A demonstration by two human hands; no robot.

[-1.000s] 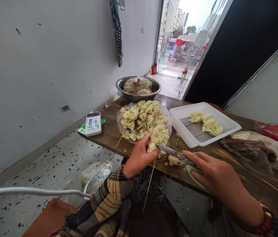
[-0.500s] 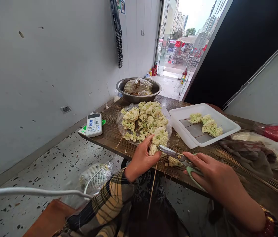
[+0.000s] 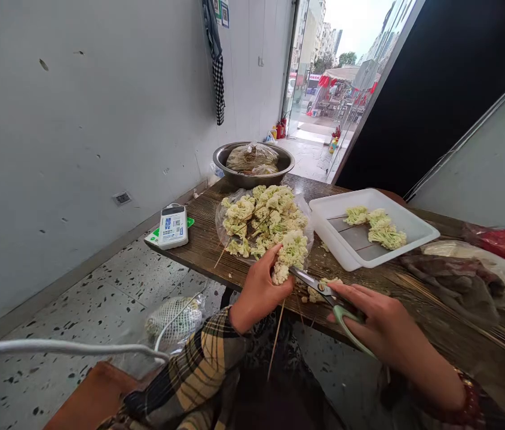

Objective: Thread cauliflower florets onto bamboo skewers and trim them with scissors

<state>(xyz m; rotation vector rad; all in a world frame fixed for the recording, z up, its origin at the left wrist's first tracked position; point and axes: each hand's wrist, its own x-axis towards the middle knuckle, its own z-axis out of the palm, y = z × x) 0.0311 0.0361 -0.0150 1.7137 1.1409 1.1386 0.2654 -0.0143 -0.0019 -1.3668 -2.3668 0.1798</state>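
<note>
My left hand [image 3: 265, 294] is closed around a piece of cauliflower [image 3: 292, 249] at the table's near edge. A thin wooden skewer [image 3: 275, 343] sticks out downward below that hand. Green-handled scissors [image 3: 321, 286] are in my right hand [image 3: 378, 316], their blade tips against the right side of the held cauliflower. Behind it, a heap of cauliflower florets [image 3: 274, 206] lies on a clear plastic bag, with a few skewers among them. Another floret, partly hidden by the scissors, rests on the table under the blades.
A white plastic tray [image 3: 355, 263] on the right holds several florets. Farther back stands a metal basin [image 3: 252, 179] with bagged items. A white device [image 3: 173, 227] sits at the table's left corner. Cloth [image 3: 453, 280], bags and loose skewers lie at right.
The scissors have dropped slightly and their blades have shifted lower on the cauliflower. My right hand has moved a little down and left. My left hand keeps its hold.
</note>
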